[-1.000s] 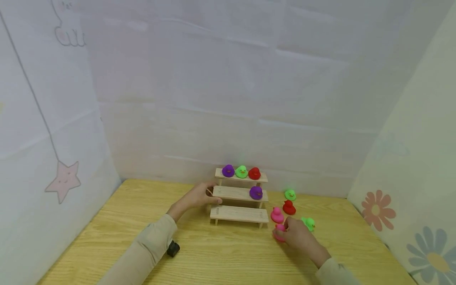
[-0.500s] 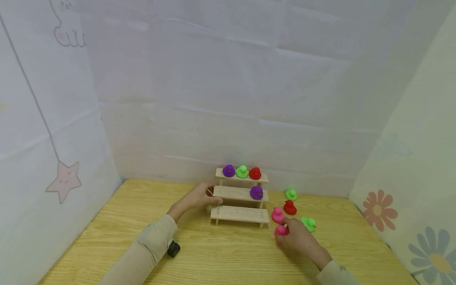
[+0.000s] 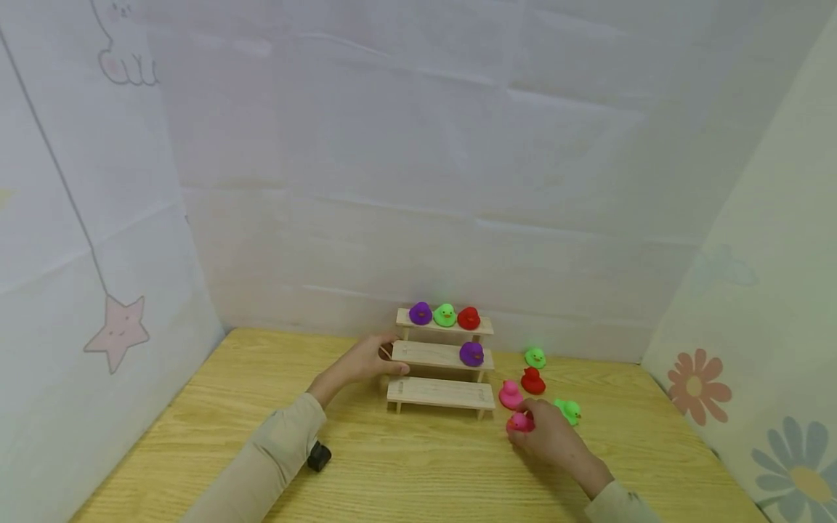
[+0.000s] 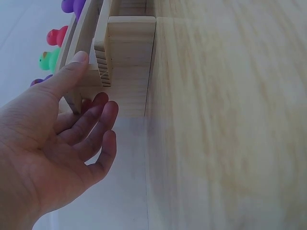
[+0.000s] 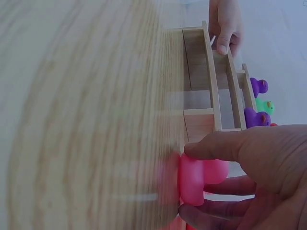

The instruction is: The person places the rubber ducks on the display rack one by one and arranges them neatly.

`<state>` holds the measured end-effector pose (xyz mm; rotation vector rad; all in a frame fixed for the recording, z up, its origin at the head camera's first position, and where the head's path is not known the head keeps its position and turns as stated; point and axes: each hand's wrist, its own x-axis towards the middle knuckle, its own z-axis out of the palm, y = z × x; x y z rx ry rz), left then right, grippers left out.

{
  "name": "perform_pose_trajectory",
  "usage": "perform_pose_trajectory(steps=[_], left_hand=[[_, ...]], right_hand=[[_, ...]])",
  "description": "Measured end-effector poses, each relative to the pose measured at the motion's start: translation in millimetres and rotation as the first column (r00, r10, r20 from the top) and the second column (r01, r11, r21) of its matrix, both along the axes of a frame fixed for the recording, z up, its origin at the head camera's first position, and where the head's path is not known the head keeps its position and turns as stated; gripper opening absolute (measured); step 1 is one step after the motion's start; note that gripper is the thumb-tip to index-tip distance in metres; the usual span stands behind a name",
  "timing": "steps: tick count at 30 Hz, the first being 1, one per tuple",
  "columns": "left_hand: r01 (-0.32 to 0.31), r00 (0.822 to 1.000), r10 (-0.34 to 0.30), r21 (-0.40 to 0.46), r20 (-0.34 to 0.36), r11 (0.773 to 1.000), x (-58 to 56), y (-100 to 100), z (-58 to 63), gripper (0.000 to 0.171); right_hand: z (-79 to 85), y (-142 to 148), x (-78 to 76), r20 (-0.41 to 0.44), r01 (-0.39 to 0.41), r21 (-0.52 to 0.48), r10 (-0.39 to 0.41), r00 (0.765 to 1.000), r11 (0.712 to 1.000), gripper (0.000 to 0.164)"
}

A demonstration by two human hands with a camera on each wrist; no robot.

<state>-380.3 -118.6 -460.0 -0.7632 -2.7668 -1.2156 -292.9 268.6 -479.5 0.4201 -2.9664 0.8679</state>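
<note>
A three-step wooden stand (image 3: 439,393) stands near the back wall. My left hand (image 3: 362,361) grips the left end of its middle step, thumb on the step's edge; the left wrist view shows the fingers (image 4: 103,124) curled beside and behind it. A purple duck (image 3: 471,354) sits at the right of the middle step. On the top step sit a purple duck (image 3: 421,313), a green duck (image 3: 445,315) and a red duck (image 3: 468,318). Right of the stand, my right hand (image 3: 552,439) pinches a pink rubber duck (image 5: 192,179) between thumb and fingers, low over the tabletop.
Another pink duck (image 3: 511,394) stands just behind the right hand. Near it are a red duck (image 3: 532,380) and two green ones, one at the back (image 3: 535,357), one beside the hand (image 3: 567,412). A small black object (image 3: 319,457) lies by the left sleeve.
The pink duck in the right hand has turned slightly, and the hand has shifted a little to the right. My left hand keeps its place on the stand.
</note>
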Motion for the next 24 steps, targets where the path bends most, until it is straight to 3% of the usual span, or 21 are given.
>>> perform_pose_trajectory(steps=[12,17,24], left_hand=[[-0.011,1.0,0.011,0.003,0.018,1.0,-3.4,-2,-3.3,0.069],[-0.008,1.0,0.008,0.004,0.015,1.0,-1.3,-1,-1.4,0.073],[-0.017,1.0,0.017,0.006,0.003,1.0,1.6,1,0.8,0.069]], right_hand=[[6.9,-2,3.5,-0.021,-0.007,-0.044,0.006,1.0,0.999,0.039],[12.1,-3,4.9,0.01,0.017,-0.046,-0.016,1.0,0.999,0.039],[23.5,-10,3.0,0.008,-0.003,-0.141,0.004,1.0,0.99,0.041]])
